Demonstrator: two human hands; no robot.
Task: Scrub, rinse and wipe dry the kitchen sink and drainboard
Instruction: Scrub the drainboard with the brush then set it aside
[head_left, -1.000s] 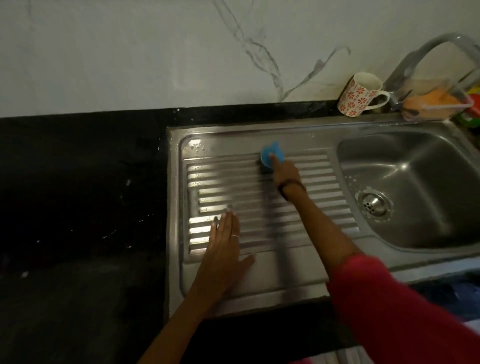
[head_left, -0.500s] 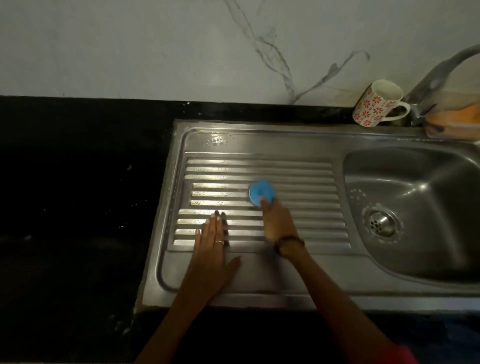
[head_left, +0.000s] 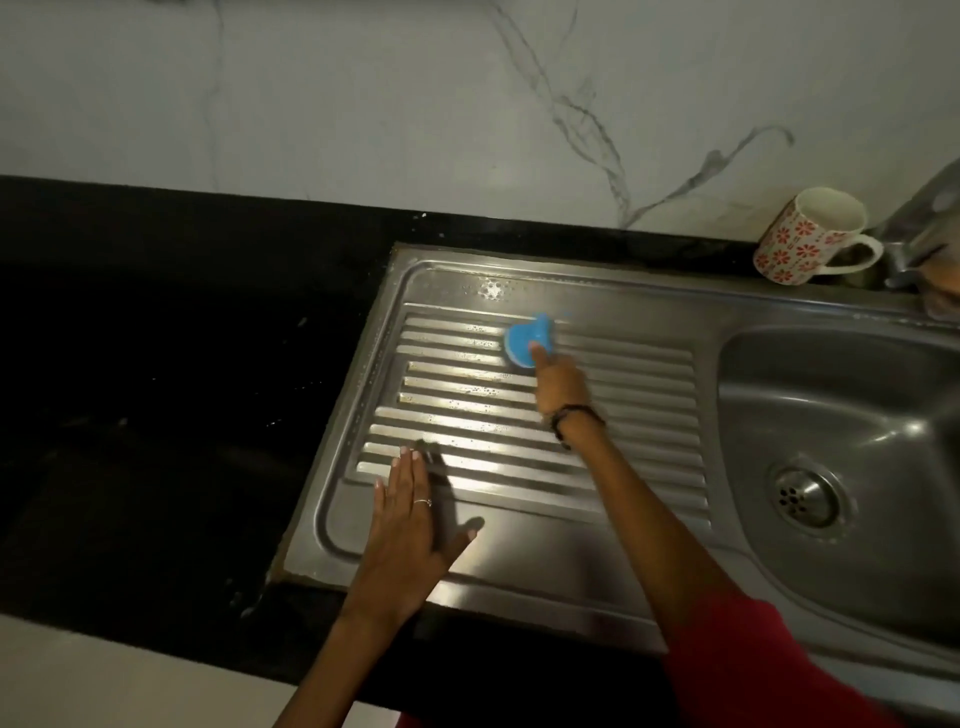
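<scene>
On drainboard (head_left: 597, 545) | right hand (head_left: 558, 384) holds blue scrubber (head_left: 522, 340) | left hand (head_left: 410, 525) flat

- The left hand (head_left: 410, 525) lies flat on the near left of the drainboard (head_left: 639, 384).
- The middle ribs are free.
- A mug (head_left: 810, 236) and tap (head_left: 919, 228) stand behind the sink (head_left: 831, 415).

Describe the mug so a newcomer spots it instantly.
Start at the steel sink basin on the right and look up to the black counter behind it. The mug stands there against the marble wall, by the tap: white with red flowers, the only patterned thing.
</scene>
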